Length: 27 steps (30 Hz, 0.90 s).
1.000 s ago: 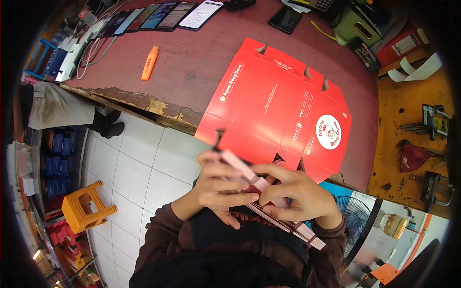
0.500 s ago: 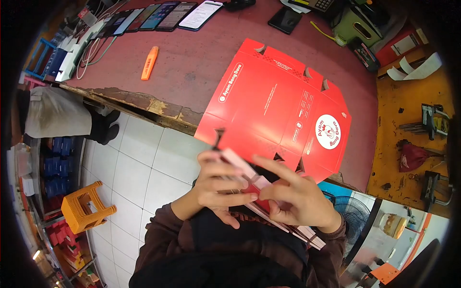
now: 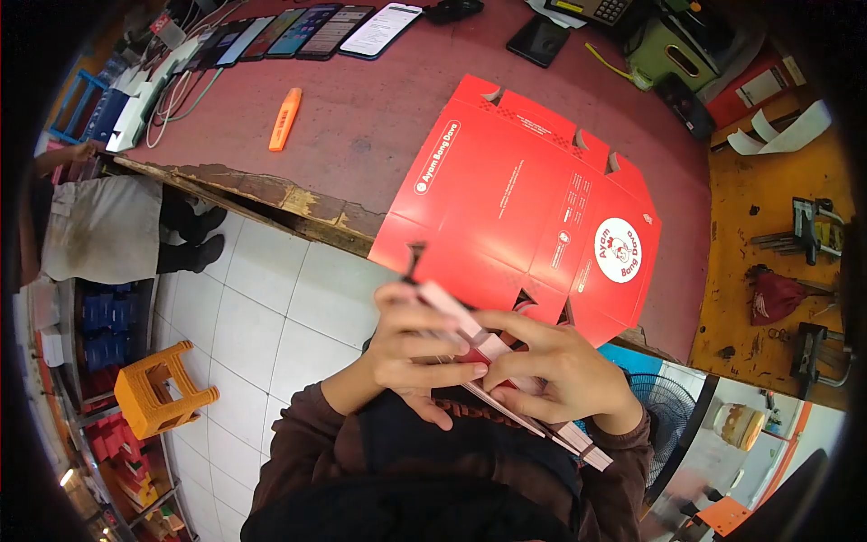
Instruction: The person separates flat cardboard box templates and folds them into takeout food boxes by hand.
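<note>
A bundle of thin card pieces [image 3: 444,305], seen edge-on with pale pink edges, slants in front of my body. It looks like a stack of flat box blanks, with red showing between my hands. Wrapped against the bundle's upper left part is my left hand [image 3: 411,348], its fingers slightly blurred and its thumb low. My right hand [image 3: 564,366] has its fingers bent over the edges, the index finger reaching across. On the table just beyond lies a flat red printed box blank [image 3: 506,208] with cut-out notches and a round white logo.
The worn red table [image 3: 361,117] carries an orange highlighter [image 3: 284,119], a row of phones [image 3: 312,32] and a black phone [image 3: 538,39]. An orange stool [image 3: 163,390] stands on the tiles at left. Another person's apron [image 3: 99,226] shows at far left. A fan [image 3: 664,411] is at lower right.
My right hand's fingers have bent in closer on the card bundle. My left hand stays about where it was. The other person at far left has shifted, and a hand now shows at the table edge.
</note>
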Available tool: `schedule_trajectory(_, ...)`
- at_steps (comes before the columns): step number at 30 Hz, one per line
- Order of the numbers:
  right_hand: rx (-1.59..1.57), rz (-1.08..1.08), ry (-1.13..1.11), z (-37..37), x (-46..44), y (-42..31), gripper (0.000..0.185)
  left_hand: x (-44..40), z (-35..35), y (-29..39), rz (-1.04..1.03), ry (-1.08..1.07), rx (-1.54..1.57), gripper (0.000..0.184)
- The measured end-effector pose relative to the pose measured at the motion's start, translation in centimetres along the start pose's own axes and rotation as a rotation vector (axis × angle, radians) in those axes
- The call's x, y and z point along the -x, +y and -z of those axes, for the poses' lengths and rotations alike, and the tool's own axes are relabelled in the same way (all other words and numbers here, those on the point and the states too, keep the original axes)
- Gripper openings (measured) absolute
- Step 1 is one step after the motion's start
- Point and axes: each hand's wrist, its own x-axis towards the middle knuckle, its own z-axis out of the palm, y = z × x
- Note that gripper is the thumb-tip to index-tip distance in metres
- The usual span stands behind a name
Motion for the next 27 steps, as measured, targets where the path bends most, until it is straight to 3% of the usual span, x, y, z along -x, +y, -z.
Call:
schedule_trajectory(5,-0.016,-0.012,0.003,0.0,0.0,0.1,0.014,-0.4,-0.1,0.1,0.028,0.036,0.037,0.052)
schedule_trajectory(20,-0.093,-0.050,0.016,0.0,0.2,0.6,0.012,-0.5,-0.1,-0.2,-0.001,-0.013,0.050,0.060)
schedule_trajectory(27,-0.131,-0.054,0.012,0.1,0.1,0.8,0.011,-0.8,-0.4,-0.2,0.043,0.112,0.186,0.056)
